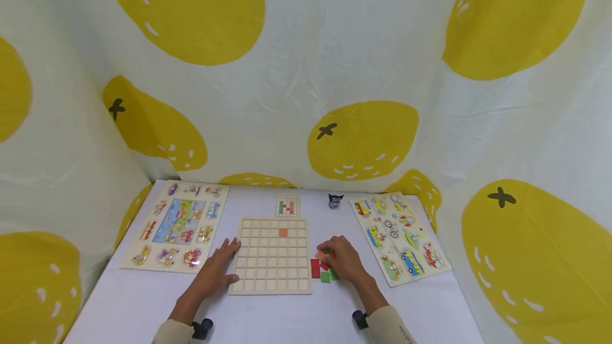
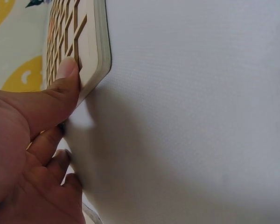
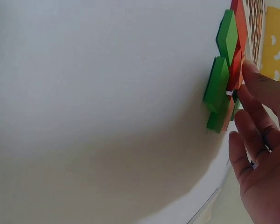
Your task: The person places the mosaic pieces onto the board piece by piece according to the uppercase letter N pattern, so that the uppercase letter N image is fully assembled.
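A wooden grid board [image 1: 272, 264] lies on the white table, with one orange square tile [image 1: 283, 232] set in a cell of its upper part. My left hand [image 1: 215, 269] rests at the board's left edge, fingers spread; its thumb [image 2: 67, 70] lies on the board's rim. Right of the board is a loose group of tiles, among them a red tile [image 1: 315, 268] and a green tile [image 1: 325, 277]. Over this group, my right hand [image 1: 345, 260] pinches an orange tile [image 1: 322, 255] between thumb and fingers. Some tiles are partly hidden under that hand.
Behind the board lies a small grid pattern card [image 1: 281, 199] with coloured squares. A dark little figure [image 1: 334, 200] stands to its right. Picture puzzle boards lie on both sides, a left one [image 1: 158, 232] and a right one [image 1: 389, 243]. A lemon-print curtain [image 1: 268, 137] hangs behind.
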`<act>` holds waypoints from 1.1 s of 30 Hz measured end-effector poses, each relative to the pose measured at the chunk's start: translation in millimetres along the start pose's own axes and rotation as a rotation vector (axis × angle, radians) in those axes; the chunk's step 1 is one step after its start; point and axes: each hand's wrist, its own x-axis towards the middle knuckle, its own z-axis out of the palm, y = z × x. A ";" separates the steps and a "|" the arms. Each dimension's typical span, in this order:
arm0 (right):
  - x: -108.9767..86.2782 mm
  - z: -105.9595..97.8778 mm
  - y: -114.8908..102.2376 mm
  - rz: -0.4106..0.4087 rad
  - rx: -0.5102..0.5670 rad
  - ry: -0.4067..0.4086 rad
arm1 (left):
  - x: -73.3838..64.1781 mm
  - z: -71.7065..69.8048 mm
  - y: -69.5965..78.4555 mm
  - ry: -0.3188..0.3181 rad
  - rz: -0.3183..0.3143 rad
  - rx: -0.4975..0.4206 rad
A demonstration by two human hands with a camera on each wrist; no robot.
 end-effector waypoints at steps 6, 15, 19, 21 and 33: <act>4.1 1.0 -1.5 0.032 -0.016 0.004 | 0.7 2.5 -1.9 0.006 0.010 0.011; 1.5 -4.0 -2.8 0.035 0.022 0.069 | -1.3 3.6 -2.3 0.006 0.010 -0.001; 0.3 -2.3 -4.3 0.021 0.113 0.111 | -2.0 3.6 -2.3 0.008 0.014 0.009; 0.4 -0.2 -7.0 0.023 0.174 0.118 | -2.7 3.3 -1.9 0.009 0.015 0.011; 11.0 20.7 -47.1 0.026 0.262 0.118 | -4.7 2.3 3.3 0.012 0.022 -0.014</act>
